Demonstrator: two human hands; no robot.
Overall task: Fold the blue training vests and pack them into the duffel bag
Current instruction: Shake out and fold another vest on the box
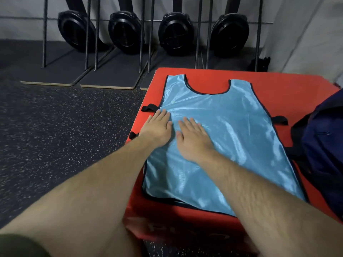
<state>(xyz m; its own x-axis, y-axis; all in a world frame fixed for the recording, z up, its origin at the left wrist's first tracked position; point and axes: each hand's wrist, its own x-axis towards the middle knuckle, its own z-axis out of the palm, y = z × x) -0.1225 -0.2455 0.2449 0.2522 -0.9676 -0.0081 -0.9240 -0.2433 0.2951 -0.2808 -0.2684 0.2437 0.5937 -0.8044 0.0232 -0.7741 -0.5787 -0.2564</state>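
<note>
Vest lay spread on red surface, bag just right of it | left hand and right hand both flat, fingers straight, pressing vest's left half | best smoothed outward to the edges first; the shiny cloth looked likely to slip when folded

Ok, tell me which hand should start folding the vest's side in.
Left, probably. The left hand lies flat on the vest at its left edge, beside the black strap, so it could lift that edge over. The right hand presses further in, nearer the middle.
</note>
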